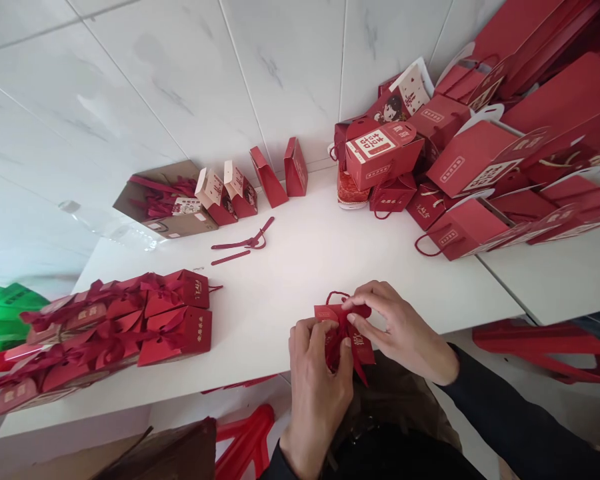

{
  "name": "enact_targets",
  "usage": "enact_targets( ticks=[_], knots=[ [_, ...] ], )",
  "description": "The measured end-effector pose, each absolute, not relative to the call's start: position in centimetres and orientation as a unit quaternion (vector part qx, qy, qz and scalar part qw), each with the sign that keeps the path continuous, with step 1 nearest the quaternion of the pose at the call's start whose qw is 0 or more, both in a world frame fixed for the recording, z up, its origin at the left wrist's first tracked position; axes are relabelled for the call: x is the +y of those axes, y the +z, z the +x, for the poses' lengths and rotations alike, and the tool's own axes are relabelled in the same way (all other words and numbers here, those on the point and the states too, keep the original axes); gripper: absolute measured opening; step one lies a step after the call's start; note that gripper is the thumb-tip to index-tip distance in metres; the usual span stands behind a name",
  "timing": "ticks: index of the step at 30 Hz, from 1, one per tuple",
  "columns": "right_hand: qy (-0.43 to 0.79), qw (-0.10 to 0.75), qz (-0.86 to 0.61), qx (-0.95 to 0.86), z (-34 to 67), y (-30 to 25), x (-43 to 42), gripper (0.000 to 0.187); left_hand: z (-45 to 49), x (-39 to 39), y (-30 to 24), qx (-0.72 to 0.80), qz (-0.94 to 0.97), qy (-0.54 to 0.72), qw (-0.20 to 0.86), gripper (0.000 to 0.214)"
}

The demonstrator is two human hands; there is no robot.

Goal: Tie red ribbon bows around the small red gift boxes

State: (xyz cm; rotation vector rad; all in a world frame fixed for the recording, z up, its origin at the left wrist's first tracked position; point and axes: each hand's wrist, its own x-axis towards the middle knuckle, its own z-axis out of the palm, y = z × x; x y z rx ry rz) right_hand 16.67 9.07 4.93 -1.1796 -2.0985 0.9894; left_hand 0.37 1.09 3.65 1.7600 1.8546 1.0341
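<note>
Both hands work at the near edge of a white table [280, 280]. My left hand [316, 373] and my right hand [400, 330] are closed together on a small red gift box [341, 327] with a dark red ribbon and a thin cord loop. The left fingers pinch the ribbon at the box's lower part. The right fingers press the box's top flap. Part of the box is hidden by the fingers.
Rows of finished red ribbon boxes [115, 327] lie at the left. A cardboard box of ribbons [165, 200], upright red boxes [240, 187] and loose ribbons [247, 241] sit farther back. A heap of red paper bags [480, 153] fills the right. Green sheets [5, 313] show far left.
</note>
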Motion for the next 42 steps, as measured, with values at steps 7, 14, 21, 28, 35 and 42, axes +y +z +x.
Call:
enact_targets(
  ticks=[7, 14, 21, 28, 35, 42],
  knots=[
    [0.357, 0.281, -0.455, -0.766, 16.8, 4.4, 8.9, 0.013, 0.4, 1.2, 3.4, 0.652, 0.632, 0.375, 0.186, 0.023],
    [0.358, 0.286, -0.451, -0.766, 16.7, 4.4, 9.1, 0.011, 0.2, 1.2, 3.6, 0.654, 0.642, 0.354, 0.187, 0.020],
    [0.360, 0.298, -0.437, -0.769, 16.8, 4.5, 8.9, 0.010, 0.4, 1.4, 4.0, 0.656, 0.632, 0.362, 0.198, 0.017],
    [0.354, 0.301, -0.431, -0.774, 16.8, 4.5, 8.8, 0.012, 1.3, 2.6, 3.6, 0.689, 0.602, 0.363, 0.179, 0.014],
    [0.360, 0.260, -0.483, -0.754, 17.5, 4.3, 9.0, 0.013, 1.2, 2.3, 3.1, 0.693, 0.596, 0.365, 0.178, 0.011],
    [0.370, 0.246, -0.494, -0.747, 17.4, 4.3, 9.3, 0.020, 1.1, 2.0, 3.1, 0.701, 0.592, 0.364, 0.159, 0.013]
  ],
)
